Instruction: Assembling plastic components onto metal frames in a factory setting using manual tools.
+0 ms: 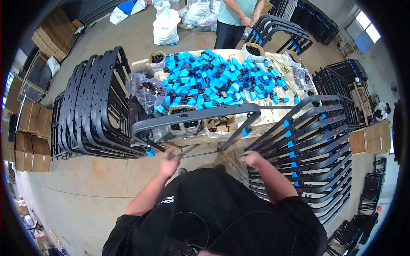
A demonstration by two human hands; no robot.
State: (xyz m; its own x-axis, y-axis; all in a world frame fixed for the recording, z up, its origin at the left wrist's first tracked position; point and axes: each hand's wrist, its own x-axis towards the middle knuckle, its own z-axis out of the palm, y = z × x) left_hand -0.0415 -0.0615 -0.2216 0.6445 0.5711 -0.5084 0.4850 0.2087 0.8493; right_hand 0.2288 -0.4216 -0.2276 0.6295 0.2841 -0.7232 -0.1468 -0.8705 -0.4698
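A black metal frame [192,116] with rounded corners leans at the near edge of the table, blue plastic pieces [246,132] on its legs. My left hand [171,158] is closed at the lower end of the frame's left leg; whatever is in its fingers is hidden. Right of the frame's other leg, my right hand [253,159] has its fingers drawn together, slightly blurred, and what they hold cannot be made out. Beyond the frame, a big heap of blue and black plastic pieces [213,79] covers much of the wooden table [273,117].
Black frames [92,98] stand stacked at the left, and a row of frames with blue pieces [307,158] at the right. Boxes of small black parts [222,124] line the near table edge. Across the table stands another person [235,21] beside more frames [279,32].
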